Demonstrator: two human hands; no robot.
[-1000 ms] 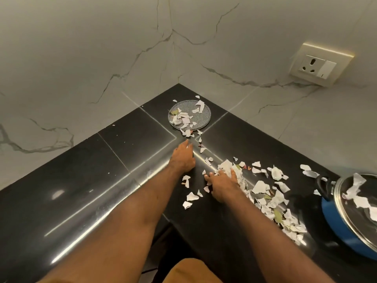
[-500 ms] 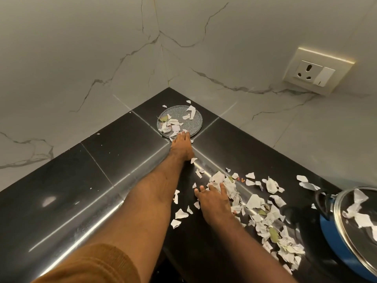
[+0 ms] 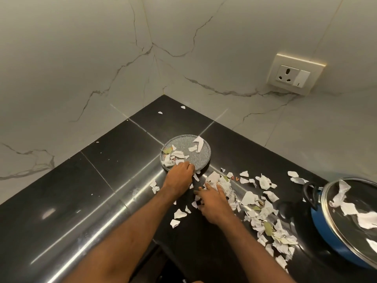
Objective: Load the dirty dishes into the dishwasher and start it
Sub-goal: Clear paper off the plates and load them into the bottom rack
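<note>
Grey speckled plate, near the back corner of the counter: left hand fingers curled over its near rim. Right hand lies just beside, fingers spread on torn paper scraps that litter plate and counter; blue lidded pot at the right edge.

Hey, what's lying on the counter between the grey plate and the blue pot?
Torn white paper scraps and a few green leaf bits litter the black counter between the grey plate and blue pot, per the head view.
</note>
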